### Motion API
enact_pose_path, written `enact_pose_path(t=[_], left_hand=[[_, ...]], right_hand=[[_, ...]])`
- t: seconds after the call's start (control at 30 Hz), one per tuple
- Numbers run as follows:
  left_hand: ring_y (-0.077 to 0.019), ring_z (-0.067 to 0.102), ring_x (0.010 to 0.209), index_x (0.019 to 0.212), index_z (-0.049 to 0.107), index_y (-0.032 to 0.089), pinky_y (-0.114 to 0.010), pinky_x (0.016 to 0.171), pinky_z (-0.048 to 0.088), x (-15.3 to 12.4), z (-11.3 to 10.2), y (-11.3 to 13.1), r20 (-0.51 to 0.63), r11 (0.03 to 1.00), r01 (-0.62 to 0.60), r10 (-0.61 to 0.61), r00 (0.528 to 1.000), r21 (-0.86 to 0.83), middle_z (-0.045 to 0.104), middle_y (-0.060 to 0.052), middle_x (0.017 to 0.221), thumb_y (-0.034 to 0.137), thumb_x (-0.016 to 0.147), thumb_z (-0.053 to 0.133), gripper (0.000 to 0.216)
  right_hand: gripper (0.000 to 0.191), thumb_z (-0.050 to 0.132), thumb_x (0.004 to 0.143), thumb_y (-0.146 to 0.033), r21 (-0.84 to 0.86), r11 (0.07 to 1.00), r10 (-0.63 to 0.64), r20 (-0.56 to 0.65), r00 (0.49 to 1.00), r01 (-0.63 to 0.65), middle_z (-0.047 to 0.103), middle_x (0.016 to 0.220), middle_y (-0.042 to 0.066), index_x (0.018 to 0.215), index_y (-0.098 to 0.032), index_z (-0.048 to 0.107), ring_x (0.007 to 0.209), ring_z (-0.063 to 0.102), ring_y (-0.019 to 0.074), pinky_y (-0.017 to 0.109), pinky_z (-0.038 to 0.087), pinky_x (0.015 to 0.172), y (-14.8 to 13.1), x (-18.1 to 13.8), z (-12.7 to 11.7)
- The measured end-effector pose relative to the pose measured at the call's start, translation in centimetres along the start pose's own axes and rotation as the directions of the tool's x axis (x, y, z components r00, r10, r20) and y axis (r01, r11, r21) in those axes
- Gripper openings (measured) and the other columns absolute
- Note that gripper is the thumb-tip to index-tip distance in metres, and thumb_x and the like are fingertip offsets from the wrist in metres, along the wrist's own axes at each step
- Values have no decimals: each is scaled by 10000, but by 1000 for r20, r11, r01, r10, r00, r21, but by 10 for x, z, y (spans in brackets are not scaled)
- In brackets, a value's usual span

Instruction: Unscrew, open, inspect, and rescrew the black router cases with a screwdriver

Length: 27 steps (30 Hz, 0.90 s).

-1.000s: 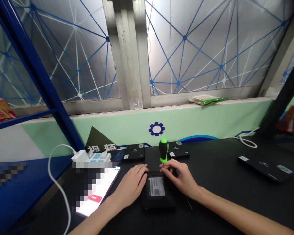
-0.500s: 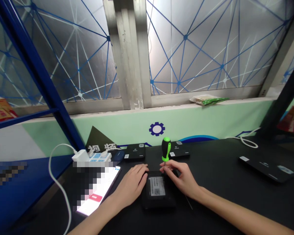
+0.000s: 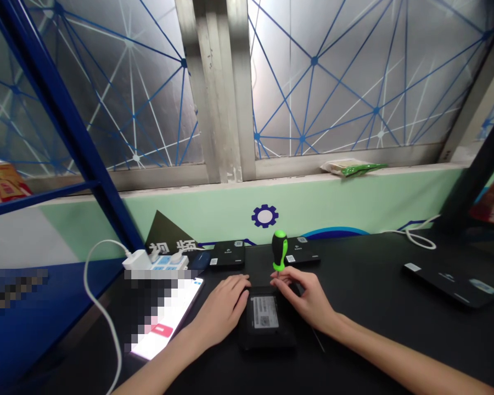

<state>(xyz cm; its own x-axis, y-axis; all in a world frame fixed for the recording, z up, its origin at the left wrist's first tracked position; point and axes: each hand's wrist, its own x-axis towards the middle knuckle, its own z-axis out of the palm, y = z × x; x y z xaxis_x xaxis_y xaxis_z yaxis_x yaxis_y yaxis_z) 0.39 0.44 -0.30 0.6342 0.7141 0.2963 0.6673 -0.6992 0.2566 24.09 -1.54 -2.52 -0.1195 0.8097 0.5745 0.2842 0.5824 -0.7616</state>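
A black electronic box [image 3: 267, 339] lies in front of me, its white printed label [image 3: 265, 312] facing up. My left hand [image 3: 227, 302] is at the box's left edge, thumb and fingertips holding its far left corner. Above the far edge, a screwdriver [image 3: 279, 250] with a green and black handle stands upright, tip down. My right hand [image 3: 302, 293] pinches its metal shaft just below the handle. The fingers and the box's dark edge hide the tip, so I cannot tell what it touches. A thin metal rod [image 3: 319, 340] lies beneath the right forearm.
Two flat black boxes [image 3: 227, 254] [image 3: 302, 252] lie along the wall, and a third black box [image 3: 448, 285] is at right. On the left are a lit phone [image 3: 164, 329], a power strip [image 3: 168, 263] and a white cable [image 3: 102, 307]. A blue frame post [image 3: 66, 109] slants up there.
The view has shifted very slightly. Both hands, the screwdriver and the box keep nearly the same places.
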Motion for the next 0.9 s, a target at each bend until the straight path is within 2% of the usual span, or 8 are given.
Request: enact_pose_path(t=[0.17,0.37,0.53,0.7,0.8,0.9], left_hand=[[-242,569,1200,1170,594,212,-426,1008,474,0,-1,1,-7,1000,-11,11,1000,2,626,-85,1285,290,1047,342,291],[-238,552,1216,1182,587,210,-426,1025,456,-1,2,-2,16,1000,-2,2,1000,2,613,-80,1300,272,1050,335,291],[-246,576,1174,1158,604,206,-422,988,469,0,1,0,-13,1000,-7,7,1000,15,638,-77,1260,262,1037,355,283],[-257,614,1054,941,645,209,-425,922,470,1,-1,2,-122,999,28,-25,992,21,680,-72,1115,297,994,444,226],[-248,610,982,726,569,203,-413,875,461,1,-3,2,-176,998,61,-57,983,17,669,-54,1052,333,937,551,248],[-209,582,815,652,493,203,-361,759,458,1,-5,1,-186,998,52,-44,982,35,639,-30,879,367,894,600,312]], right_hand=[[179,549,961,-313,18,1000,-12,37,999,11,751,847,68,1003,-185,667,761,714,201,302,566,734,-1,0,-1],[121,614,925,-297,-7,1000,7,-14,1000,-7,699,790,34,898,-187,658,668,646,164,265,535,654,1,0,2],[143,628,921,-317,-8,1000,-17,-53,998,16,699,805,48,862,-189,646,691,643,176,280,539,671,3,-1,1],[147,603,941,-325,31,999,-30,-108,994,34,657,787,47,868,-197,602,703,632,179,288,524,679,1,-2,-1],[132,583,954,-322,69,997,-12,-87,996,18,642,753,33,909,-199,589,686,632,174,282,513,665,1,-2,-1],[133,579,956,-324,77,997,-7,-76,997,13,639,745,30,913,-199,587,685,630,174,281,511,665,1,-2,-1]])
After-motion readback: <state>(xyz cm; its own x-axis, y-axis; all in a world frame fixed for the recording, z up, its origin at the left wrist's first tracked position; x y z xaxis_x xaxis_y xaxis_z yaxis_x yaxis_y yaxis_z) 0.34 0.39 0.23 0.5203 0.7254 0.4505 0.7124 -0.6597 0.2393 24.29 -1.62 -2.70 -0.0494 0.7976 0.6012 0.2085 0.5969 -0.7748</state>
